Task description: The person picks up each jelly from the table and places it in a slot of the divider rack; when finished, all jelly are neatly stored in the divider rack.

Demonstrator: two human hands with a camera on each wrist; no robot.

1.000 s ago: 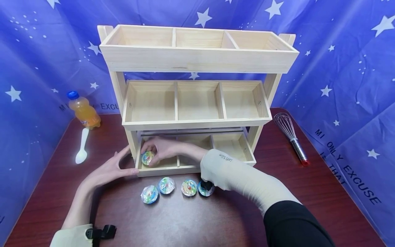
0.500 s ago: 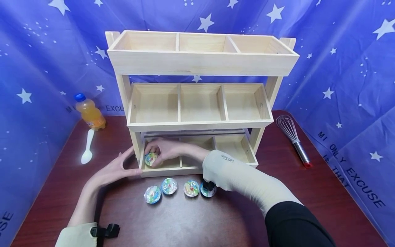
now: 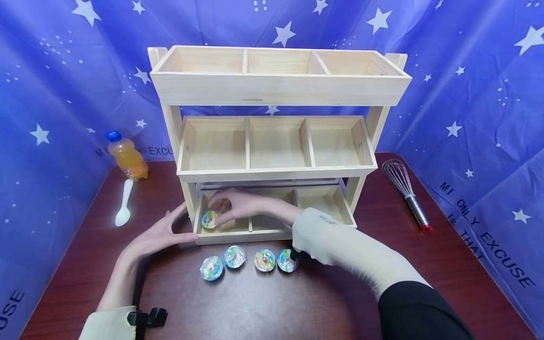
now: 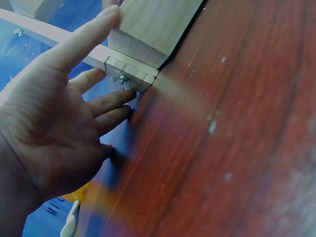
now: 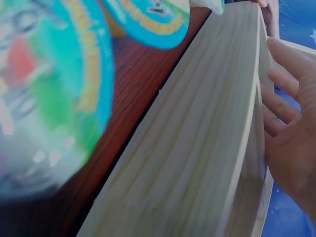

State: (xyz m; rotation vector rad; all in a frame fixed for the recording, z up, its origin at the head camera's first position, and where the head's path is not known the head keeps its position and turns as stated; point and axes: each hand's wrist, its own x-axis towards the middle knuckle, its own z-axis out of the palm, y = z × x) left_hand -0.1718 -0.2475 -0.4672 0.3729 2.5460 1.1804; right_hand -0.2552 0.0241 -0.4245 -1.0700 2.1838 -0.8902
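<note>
R hand point(image 3: 240, 204) rightward; cup point(image 3: 208, 219) in compt point(image 3: 239, 225)

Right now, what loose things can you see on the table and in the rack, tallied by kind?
Round tubs: 5
Bottle: 1
White spoon: 1
Whisk: 1
Total: 8

Blue star-printed cloth point(image 3: 425, 118) hangs behind and along both sides of a dark red wood-grain table point(image 3: 255, 307) in what appears to be a makeshift tabletop studio, furnished with a three-tier wooden rack point(image 3: 276, 90), a bottle of orange drink point(image 3: 129, 158), a white spoon point(image 3: 123, 215) and a wire whisk point(image 3: 415, 208).
</note>
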